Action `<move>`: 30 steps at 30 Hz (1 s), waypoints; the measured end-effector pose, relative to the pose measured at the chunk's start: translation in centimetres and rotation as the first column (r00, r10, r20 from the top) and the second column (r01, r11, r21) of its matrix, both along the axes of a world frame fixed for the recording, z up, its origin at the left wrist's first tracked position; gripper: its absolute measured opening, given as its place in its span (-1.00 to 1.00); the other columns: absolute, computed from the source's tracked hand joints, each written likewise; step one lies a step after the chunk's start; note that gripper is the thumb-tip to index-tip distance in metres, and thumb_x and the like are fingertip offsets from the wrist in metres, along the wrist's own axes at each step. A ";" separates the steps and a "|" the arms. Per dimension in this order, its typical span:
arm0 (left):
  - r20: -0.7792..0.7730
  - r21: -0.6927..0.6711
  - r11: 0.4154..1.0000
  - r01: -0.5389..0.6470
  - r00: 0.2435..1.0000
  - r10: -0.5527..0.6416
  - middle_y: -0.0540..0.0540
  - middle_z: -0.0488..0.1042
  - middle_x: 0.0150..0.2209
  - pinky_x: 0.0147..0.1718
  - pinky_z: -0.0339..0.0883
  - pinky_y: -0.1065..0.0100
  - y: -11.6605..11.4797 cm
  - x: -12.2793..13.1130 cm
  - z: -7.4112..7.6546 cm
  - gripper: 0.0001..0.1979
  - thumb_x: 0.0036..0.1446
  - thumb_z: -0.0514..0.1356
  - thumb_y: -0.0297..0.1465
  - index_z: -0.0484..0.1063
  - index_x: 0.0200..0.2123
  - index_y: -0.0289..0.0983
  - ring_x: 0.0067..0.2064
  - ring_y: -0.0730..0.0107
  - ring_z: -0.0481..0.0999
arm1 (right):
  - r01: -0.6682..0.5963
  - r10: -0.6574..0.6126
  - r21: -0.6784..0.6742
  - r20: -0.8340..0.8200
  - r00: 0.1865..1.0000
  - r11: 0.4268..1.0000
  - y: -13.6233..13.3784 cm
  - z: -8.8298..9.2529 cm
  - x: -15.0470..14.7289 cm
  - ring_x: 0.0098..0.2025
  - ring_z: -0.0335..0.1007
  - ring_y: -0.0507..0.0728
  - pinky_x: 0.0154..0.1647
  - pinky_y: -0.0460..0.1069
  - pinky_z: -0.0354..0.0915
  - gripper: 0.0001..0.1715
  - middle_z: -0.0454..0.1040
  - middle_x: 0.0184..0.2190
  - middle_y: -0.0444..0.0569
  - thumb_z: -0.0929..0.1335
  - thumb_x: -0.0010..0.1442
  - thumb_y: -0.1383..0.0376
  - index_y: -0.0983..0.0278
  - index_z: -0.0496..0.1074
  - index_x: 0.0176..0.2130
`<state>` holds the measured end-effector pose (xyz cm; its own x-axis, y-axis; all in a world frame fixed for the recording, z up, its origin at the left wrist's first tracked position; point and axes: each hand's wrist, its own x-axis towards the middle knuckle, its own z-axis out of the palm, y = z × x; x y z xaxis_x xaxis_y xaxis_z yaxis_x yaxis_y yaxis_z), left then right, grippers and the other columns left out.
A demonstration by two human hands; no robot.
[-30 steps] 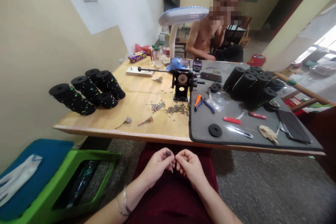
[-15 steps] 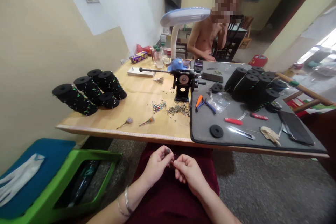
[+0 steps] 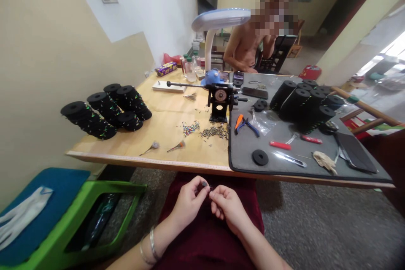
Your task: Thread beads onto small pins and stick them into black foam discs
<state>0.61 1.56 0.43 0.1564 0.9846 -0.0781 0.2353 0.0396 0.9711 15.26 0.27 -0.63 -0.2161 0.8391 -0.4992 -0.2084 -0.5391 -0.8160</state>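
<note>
My left hand (image 3: 190, 200) is closed above my lap, pinching a small dark bundle of thin strands (image 3: 204, 184) whose tip shows at the fingertips. Almost touching it, my right hand (image 3: 228, 206) is closed too, thumb against forefinger; anything in that pinch is too small to make out. On the table's front part, beyond the hands, lie two little bundles of fine strands, one greyish (image 3: 154, 146) and one with an orange band (image 3: 180, 145). Behind them are a pile of coloured beads (image 3: 190, 128) and a pile of small metal pieces (image 3: 214, 131).
A black crank device (image 3: 219, 103) and a lamp (image 3: 209, 50) stand mid-table. Black foam spools are stacked left (image 3: 84, 120) and right (image 3: 292, 103). Pliers (image 3: 246, 125), a red-handled tool (image 3: 280, 145) and a foam disc (image 3: 260, 157) lie on the grey mat (image 3: 240, 152). Another person (image 3: 245, 46) sits opposite.
My hands stay together in nearly the same pose, with only slight finger movement. The view has shifted a little; the person opposite has moved their head slightly.
</note>
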 end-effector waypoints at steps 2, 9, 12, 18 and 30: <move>-0.029 0.023 1.000 0.018 0.999 -0.018 -0.01 0.41 -0.48 -0.40 0.26 0.41 -0.1 0.0 0.3 -0.86 0.12 0.15 -0.31 0.37 -0.42 -0.26 -0.43 0.38 0.39 | 0.008 -0.008 0.016 0.007 1.000 1.000 0.1 0.1 0.0 -0.78 0.07 -0.13 -0.78 -0.21 -0.11 -0.55 0.37 -0.76 -0.22 0.44 -0.06 0.01 0.29 0.26 -0.50; -0.082 0.075 0.995 0.072 0.994 -0.066 -0.02 0.42 -0.50 -0.49 0.20 0.44 -0.2 0.1 0.9 -0.86 0.11 0.15 -0.34 0.41 -0.44 -0.26 -0.49 0.41 0.36 | 0.042 -0.048 0.097 0.066 0.997 0.994 0.3 0.0 0.1 -0.79 0.08 -0.11 -0.79 -0.21 -0.08 -0.52 0.37 -0.76 -0.25 0.42 -0.04 -0.04 0.28 0.27 -0.41; -0.104 0.061 0.993 0.102 0.990 -0.095 -0.01 0.42 -0.52 -0.49 0.21 0.44 -0.3 0.1 0.9 -0.85 0.13 0.13 -0.34 0.42 -0.43 -0.26 -0.50 0.42 0.35 | 0.057 -0.064 0.108 0.066 0.996 0.993 0.3 0.0 0.0 -0.79 0.06 -0.12 -0.80 -0.22 -0.08 -0.53 0.36 -0.76 -0.26 0.41 -0.03 -0.04 0.27 0.27 -0.40; -0.059 0.014 0.992 0.122 0.991 -0.121 -0.01 0.41 -0.52 -0.49 0.19 0.44 -0.3 0.1 0.5 -0.85 0.12 0.14 -0.33 0.41 -0.44 -0.27 -0.49 0.43 0.32 | 0.112 -0.112 0.081 -0.003 0.994 0.990 0.5 -0.1 0.3 -0.79 0.00 -0.13 -0.79 -0.23 -0.14 -0.56 0.32 -0.78 -0.28 0.41 -0.01 -0.01 0.26 0.24 -0.43; 0.012 -0.047 0.995 0.086 0.996 -0.086 0.04 0.34 -0.58 -0.48 0.14 0.44 -0.2 0.6 0.1 -0.86 0.05 0.16 -0.35 0.37 -0.50 -0.27 -0.52 0.46 0.26 | 0.122 -0.120 0.129 -0.023 0.993 0.984 0.3 -0.1 -0.2 -0.76 -0.12 -0.11 -0.72 -0.18 -0.19 -0.58 0.23 -0.78 -0.32 0.38 0.03 -0.01 0.23 0.20 -0.43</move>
<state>1.16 1.34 0.52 0.2412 0.9627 -0.1228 0.2307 0.0660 0.9708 15.07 0.60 -0.77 -0.1164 0.9169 -0.3819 -0.2787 -0.3992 -0.8735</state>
